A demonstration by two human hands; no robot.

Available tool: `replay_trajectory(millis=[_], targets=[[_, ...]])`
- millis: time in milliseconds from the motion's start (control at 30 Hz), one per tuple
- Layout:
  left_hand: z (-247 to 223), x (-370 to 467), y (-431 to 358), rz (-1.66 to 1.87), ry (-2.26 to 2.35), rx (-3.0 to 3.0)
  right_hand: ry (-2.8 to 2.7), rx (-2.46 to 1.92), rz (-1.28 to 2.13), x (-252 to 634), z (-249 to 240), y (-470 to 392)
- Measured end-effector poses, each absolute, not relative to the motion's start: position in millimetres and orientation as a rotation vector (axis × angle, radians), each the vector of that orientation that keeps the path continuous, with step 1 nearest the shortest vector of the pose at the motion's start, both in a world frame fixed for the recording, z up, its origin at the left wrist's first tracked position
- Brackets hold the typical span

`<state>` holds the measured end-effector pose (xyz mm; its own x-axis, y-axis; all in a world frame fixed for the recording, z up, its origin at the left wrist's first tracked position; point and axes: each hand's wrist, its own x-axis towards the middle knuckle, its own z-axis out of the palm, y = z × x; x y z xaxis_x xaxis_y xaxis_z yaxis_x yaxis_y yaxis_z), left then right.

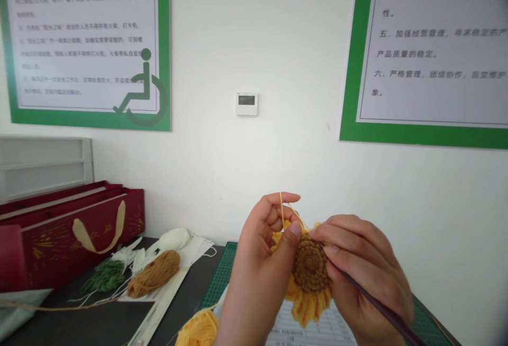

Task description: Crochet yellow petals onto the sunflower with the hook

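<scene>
A crocheted sunflower (311,264) with a brown round centre and yellow petals is held up between both hands. My left hand (268,251) pinches its left edge, thumb on the front, with yellow yarn (282,209) looped over the raised index finger. My right hand (365,272) grips a dark-handled crochet hook (375,303) and touches the flower's upper right edge. The hook's tip is hidden by the fingers and the flower. Low and to the left of my left wrist lies a yellow yarn ball (198,328).
A green cutting mat (218,274) and a printed sheet (329,325) lie under the hands. Leftward are a ruler (159,309), brown yarn (154,273), green yarn (103,276), white yarn (173,239) and red gift bags (39,251). A white wall (254,166) stands behind.
</scene>
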<state>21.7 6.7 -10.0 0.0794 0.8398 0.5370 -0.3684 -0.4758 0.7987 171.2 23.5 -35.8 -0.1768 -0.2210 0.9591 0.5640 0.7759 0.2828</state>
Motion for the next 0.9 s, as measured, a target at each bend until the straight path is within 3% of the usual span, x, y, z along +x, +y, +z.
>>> replay_trajectory(millis=[300,900], targets=[[-8.5,19.1,2.4,1.519,0.422,1.379,-1.465,-0.297,-0.878,177.2,-45.6,32.6],[-10.6,29.2,-18.2,1.765,0.392,1.456,-1.444,-0.188,-0.748,184.8,-48.9,42.5]])
